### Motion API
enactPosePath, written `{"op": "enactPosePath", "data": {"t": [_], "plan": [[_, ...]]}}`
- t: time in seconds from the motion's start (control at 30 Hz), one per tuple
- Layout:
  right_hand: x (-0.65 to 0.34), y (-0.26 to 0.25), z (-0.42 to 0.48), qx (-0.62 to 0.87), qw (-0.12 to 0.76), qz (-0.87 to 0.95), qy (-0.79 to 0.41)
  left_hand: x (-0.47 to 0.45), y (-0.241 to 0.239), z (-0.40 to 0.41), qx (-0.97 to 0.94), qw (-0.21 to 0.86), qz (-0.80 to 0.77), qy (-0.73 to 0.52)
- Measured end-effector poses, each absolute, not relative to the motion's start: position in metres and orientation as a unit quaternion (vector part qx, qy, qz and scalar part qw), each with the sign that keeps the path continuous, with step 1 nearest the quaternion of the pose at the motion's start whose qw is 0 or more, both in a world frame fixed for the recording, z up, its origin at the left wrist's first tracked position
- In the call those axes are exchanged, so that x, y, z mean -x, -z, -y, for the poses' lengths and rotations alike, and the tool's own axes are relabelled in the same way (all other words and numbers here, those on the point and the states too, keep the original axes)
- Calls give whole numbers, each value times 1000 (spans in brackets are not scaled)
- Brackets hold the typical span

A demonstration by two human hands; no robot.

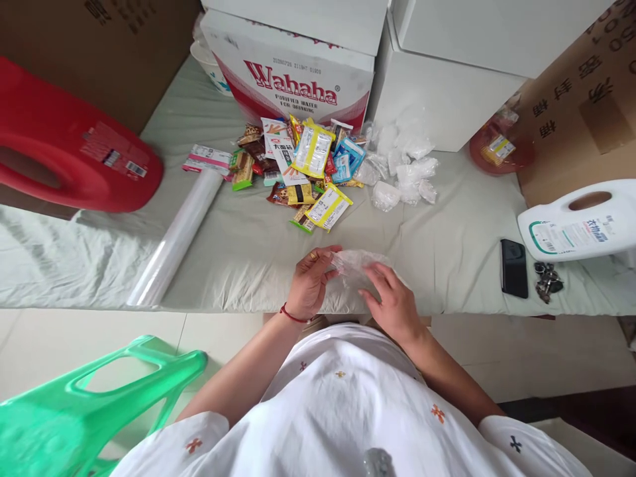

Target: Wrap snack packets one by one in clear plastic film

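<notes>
- Extending left arm (248, 368) and right arm (452, 377) forward, angled inward from the sides.
- Pinching with left hand (312, 277), between thumb (322, 261) and bent fingers.
- Holding right hand (395, 301) just beside, back upward, with thumb spread apart from loosely curved fingers (379, 275).

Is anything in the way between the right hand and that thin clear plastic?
Nothing visible is. The left hand pinches one side of the clear plastic, and the right hand is at its other side. The snack packets lie beyond both hands.

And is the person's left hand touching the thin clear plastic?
Touching: the head view shows the left hand pinching one edge of the thin clear plastic.
</notes>
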State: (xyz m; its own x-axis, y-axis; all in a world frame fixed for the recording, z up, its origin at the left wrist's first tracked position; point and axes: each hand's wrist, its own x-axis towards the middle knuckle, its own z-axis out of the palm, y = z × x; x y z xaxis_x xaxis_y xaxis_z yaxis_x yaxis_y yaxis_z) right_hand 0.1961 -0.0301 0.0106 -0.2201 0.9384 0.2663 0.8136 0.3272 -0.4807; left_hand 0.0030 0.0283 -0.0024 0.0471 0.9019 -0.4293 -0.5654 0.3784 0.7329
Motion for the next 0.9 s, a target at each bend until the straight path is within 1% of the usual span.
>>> {"op": "enactPosePath", "data": {"t": [0.07, 0.13, 0.2, 0.27, 0.37, 0.47, 0.53, 0.6, 0.67, 0.77, 0.9], "plan": [[-185, 4, 18, 585, 238, 768, -102, -1, 0, -22, -211, 700, -447, -515], [-183, 16, 10, 589, 247, 764, -92, 3, 0, -16, -240, 701, -454, -495], [-185, 21, 6, 580, 261, 767, -89, 7, 0, -12, -283, 673, -486, -480], [-189, 21, 5, 570, 262, 773, -95, 11, -1, -11, -366, 595, -530, -481], [-193, 15, 6, 569, 247, 777, -105, 9, -6, -14, -561, 427, -543, -457], [-196, 12, 7, 576, 252, 769, -112, 1, -8, -21, -738, 295, -496, -349], [-200, 14, 7, 576, 277, 758, -129, -3, -3, -27, -789, 264, -482, -275], [-205, 18, 7, 574, 302, 745, -154, -5, 5, -32, -783, 281, -497, -248], [-210, 24, 8, 576, 310, 736, -175, -5, 14, -35, -739, 327, -520, -276], [-213, 30, 10, 578, 310, 733, -181, -3, 21, -36, -653, 431, -521, -342], [-216, 26, 11, 565, 361, 722, -172, 3, 23, -35, -524, 572, -499, -386]]}}
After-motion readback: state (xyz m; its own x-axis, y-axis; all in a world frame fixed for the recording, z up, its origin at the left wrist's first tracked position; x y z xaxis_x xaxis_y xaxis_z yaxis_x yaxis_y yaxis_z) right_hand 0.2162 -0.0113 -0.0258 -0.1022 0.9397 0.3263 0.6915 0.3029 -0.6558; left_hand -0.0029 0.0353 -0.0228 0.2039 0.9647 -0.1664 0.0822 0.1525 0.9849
